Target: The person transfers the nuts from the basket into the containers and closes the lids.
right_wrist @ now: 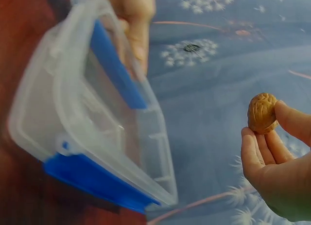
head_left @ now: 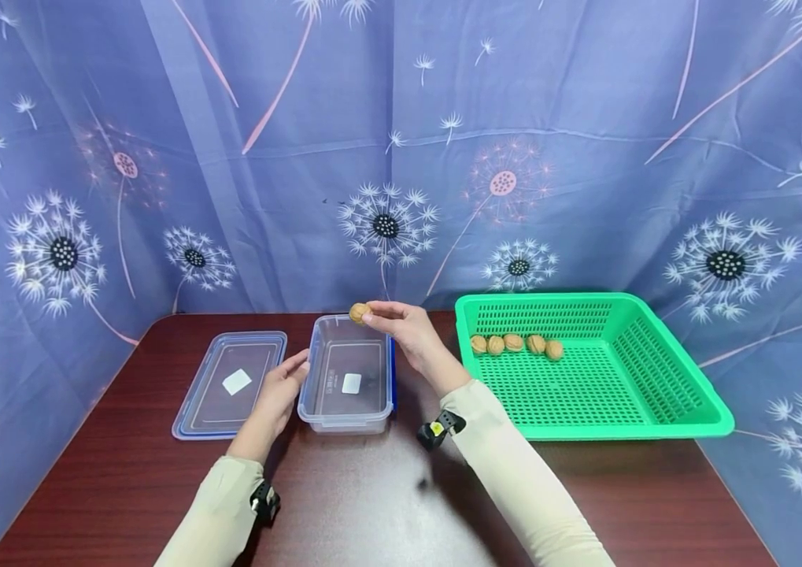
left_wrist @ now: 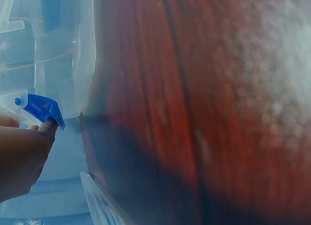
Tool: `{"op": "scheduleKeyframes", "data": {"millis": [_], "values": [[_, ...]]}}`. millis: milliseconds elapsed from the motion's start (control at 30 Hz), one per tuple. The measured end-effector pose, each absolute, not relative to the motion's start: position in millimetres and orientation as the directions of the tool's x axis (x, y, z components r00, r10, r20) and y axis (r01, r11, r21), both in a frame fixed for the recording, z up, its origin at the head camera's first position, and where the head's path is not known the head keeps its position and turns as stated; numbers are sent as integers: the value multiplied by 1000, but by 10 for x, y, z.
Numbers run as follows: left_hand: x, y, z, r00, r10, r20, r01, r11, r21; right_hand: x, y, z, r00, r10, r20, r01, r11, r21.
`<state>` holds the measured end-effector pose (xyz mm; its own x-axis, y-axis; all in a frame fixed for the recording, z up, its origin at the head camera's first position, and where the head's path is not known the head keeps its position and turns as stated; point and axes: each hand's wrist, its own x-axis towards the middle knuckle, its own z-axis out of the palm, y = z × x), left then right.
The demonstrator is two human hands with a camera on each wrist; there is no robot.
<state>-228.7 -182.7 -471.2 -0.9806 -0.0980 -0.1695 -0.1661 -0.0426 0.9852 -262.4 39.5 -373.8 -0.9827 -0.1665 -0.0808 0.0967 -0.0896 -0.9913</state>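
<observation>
1. You see a tan walnut over a clear container with blue clips.
2. Right: green mesh basket, five tan walnuts.
3. Left: clear, blue-edged lid.
4. Dark red-brown table; blue dandelion-print backdrop.

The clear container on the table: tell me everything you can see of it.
The clear container is a rectangular, see-through plastic box with blue latch clips on its sides and a white label on its floor. It stands upright, open and empty, on the dark wooden table. The left hand touches its left side; its lid lies beside it.
</observation>
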Motion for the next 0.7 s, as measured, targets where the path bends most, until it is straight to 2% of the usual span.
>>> {"op": "scheduleKeyframes", "data": {"millis": [700], "values": [[-2279,-1811,-4707,-981,-108,-162,-159,-40,986,-2315,-24,-4251,-947,-298,-120,108,56,-993]]}}
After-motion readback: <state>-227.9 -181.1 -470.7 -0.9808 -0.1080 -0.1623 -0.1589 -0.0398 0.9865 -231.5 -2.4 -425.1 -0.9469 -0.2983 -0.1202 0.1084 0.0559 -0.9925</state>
